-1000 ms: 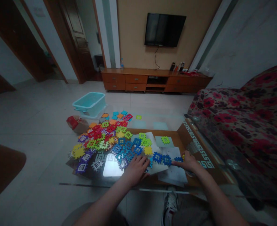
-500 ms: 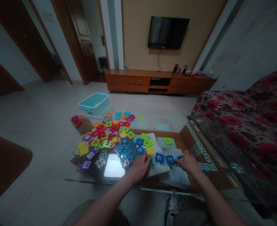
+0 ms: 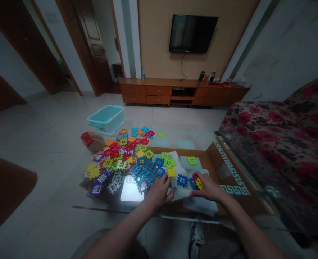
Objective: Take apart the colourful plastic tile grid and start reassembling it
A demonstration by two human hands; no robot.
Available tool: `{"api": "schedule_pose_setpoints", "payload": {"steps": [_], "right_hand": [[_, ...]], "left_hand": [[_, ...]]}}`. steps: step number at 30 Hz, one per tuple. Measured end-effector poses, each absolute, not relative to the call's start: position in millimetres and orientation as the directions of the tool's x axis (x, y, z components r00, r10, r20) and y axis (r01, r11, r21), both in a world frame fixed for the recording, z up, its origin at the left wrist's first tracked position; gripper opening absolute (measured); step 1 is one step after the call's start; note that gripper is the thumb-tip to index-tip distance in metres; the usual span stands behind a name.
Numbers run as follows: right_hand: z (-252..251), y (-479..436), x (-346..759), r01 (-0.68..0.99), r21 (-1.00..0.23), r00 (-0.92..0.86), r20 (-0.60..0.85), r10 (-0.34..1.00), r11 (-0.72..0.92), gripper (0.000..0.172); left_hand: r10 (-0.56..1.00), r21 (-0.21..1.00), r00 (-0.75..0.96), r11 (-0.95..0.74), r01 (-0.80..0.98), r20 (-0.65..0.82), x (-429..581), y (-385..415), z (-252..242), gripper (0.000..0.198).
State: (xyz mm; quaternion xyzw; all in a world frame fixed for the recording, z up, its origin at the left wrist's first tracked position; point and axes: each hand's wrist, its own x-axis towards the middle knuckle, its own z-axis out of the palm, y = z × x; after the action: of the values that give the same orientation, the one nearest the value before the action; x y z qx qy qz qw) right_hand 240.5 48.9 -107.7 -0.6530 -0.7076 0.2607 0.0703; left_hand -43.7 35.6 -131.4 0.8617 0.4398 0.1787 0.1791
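My right hand [image 3: 207,187] curls its fingers and thumb around a yellow interlocking tile [image 3: 199,183] with a pink-red part at its top. Directly beside it, partly behind, is a blue tile [image 3: 192,183]; whether the two are joined I cannot tell. Another blue window tile [image 3: 182,180] lies flat a little to the left. My left hand [image 3: 159,191] rests on the glass table, thumb and fingers apart, close to a small bluish piece mostly hidden by the fingers. A yellow tile [image 3: 172,172] lies just beyond its fingertips.
A heap of mixed tiles [image 3: 126,149] covers the table's left half. Green tiles [image 3: 192,160] lie farther back. Paper sheets [image 3: 200,205] show under the glass. Past the table stand a light-blue bin [image 3: 107,118] and a brown-and-red bag [image 3: 92,141]; a flowered sofa [image 3: 277,111] is right.
My right hand has moved left and its grip has widened around the yellow tile, which now shows more fully. My left hand's thumb and fingers have spread apart.
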Motion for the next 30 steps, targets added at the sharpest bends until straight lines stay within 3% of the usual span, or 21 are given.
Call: {"api": "schedule_pose_setpoints", "payload": {"steps": [4, 8, 12, 16, 21, 24, 27, 30], "right_hand": [[-108, 53, 238, 0.898, -0.433, -0.185, -0.214, 0.959, 0.076, 0.044], [-112, 65, 241, 0.903, -0.407, -0.211, -0.148, 0.966, 0.135, 0.036], [-117, 90, 243, 0.917, -0.395, -0.058, 0.006, 0.998, 0.056, 0.026], [-128, 115, 233, 0.918, -0.392, 0.130, 0.168, 0.977, -0.055, 0.044], [-141, 121, 202, 0.930, -0.290, 0.282, 0.164, 0.945, -0.227, 0.056], [-143, 119, 192, 0.913, -0.285, 0.348, 0.171, 0.922, -0.292, 0.048], [-143, 117, 193, 0.919, -0.310, 0.312, 0.194, 0.930, -0.243, 0.036], [-145, 112, 199, 0.937, -0.304, 0.247, 0.225, 0.942, -0.173, 0.031]], "left_hand": [[0.864, 0.478, 0.481, -0.488, 0.730, 0.148, -39, 48, -130, 0.016], [0.883, 0.463, 0.436, -0.465, 0.755, 0.175, -32, 66, -116, 0.019], [0.903, 0.440, 0.378, -0.429, 0.789, 0.203, -25, 82, -103, 0.025], [0.919, 0.415, 0.329, -0.392, 0.821, 0.217, -15, 91, -103, 0.029], [0.915, 0.341, 0.306, -0.384, 0.858, 0.262, 2, 95, -116, 0.027], [0.925, 0.317, 0.275, -0.351, 0.881, 0.260, 7, 98, -125, 0.050], [0.947, 0.318, 0.251, -0.306, 0.897, 0.201, 11, 100, -132, 0.078], [0.953, 0.314, 0.235, -0.286, 0.905, 0.191, 12, 100, -135, 0.077]]}}
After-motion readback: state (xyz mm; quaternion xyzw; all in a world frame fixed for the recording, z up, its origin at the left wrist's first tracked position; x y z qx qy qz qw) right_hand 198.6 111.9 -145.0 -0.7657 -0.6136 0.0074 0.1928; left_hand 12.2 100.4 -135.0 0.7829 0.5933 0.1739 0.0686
